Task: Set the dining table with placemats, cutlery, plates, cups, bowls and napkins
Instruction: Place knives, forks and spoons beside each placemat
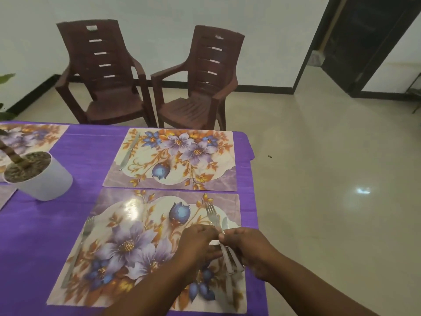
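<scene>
Table (pixel 68 224) covered in purple cloth; near mat (pixel 127 247) laid at its right end, far mat (pixel 177 160) just beyond. Pot (pixel 45 179) set left of mats. Cutlery bundle (pixel 224 247) held over near mat's right edge: right hand (pixel 248 252) curled round handles, left hand (pixel 198 242) pinching shafts just beside it. Long axis run near-to-far; fork tines and knife tip pointed away, past fingers. Fork (pixel 77 249) laid on near mat's left edge, tines away. Knife (pixel 128 151) laid on far mat's left edge.
</scene>
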